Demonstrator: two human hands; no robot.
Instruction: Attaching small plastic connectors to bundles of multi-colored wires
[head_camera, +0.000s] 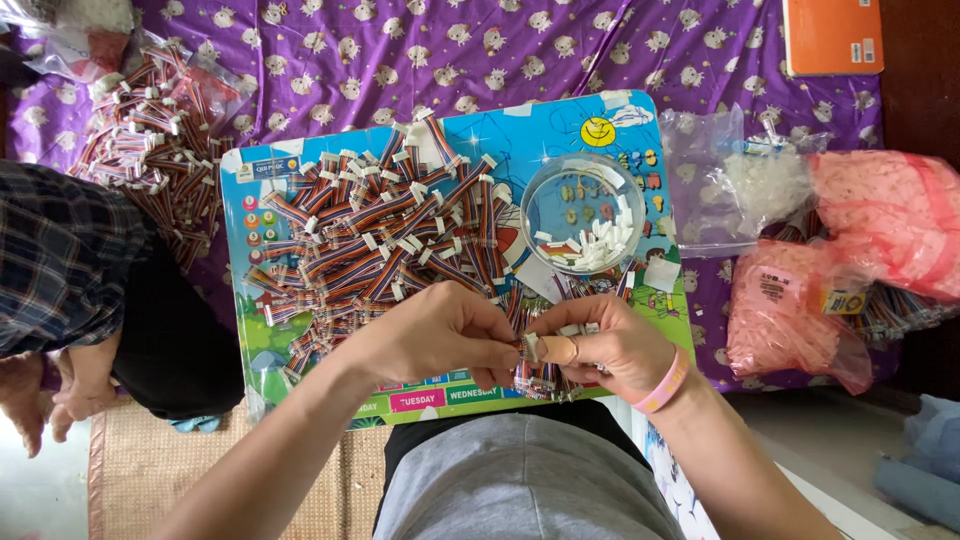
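Pinching short rainbow ribbon cable (527, 347) with white end connector, both hands (440, 335) (605, 345) closed on it.

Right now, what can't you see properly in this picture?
Head view only:
- The small white connector between the left hand and right hand: fingers cover most of it.
- The orange box: cut off by the top edge.
- The pieces in the round clear dish: too small to tell apart.
- The pink bags: contents blurred by the plastic.
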